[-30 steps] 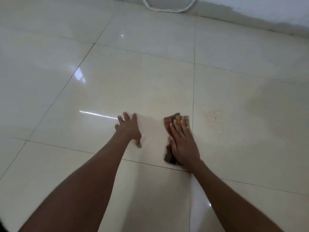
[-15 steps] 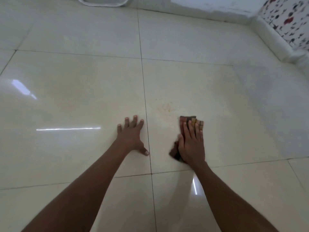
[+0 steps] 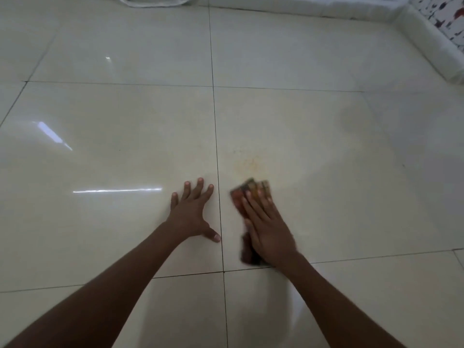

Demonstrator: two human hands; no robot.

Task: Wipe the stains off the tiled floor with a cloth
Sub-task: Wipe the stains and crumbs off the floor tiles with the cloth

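Note:
A faint orange-yellow stain (image 3: 247,165) marks the glossy cream tiled floor (image 3: 125,136) just right of a vertical grout line. My right hand (image 3: 270,227) lies flat on a dark, multicoloured cloth (image 3: 249,190), pressing it to the tile right below the stain; the cloth's far edge nearly touches the stain. The cloth's near end (image 3: 248,254) sticks out by my wrist. My left hand (image 3: 192,212) rests flat on the neighbouring tile, fingers spread, holding nothing, just left of the grout line.
A white raised kerb (image 3: 431,49) runs along the far and right edges of the floor. A patterned surface (image 3: 449,18) lies beyond it at top right. A white looped object (image 3: 153,2) sits at the top edge. A dull smudge (image 3: 354,116) shows on the right tile.
My right hand has slid the cloth leftward and forward, toward the stain and the grout line. My left hand has stayed planted. The view has shifted slightly.

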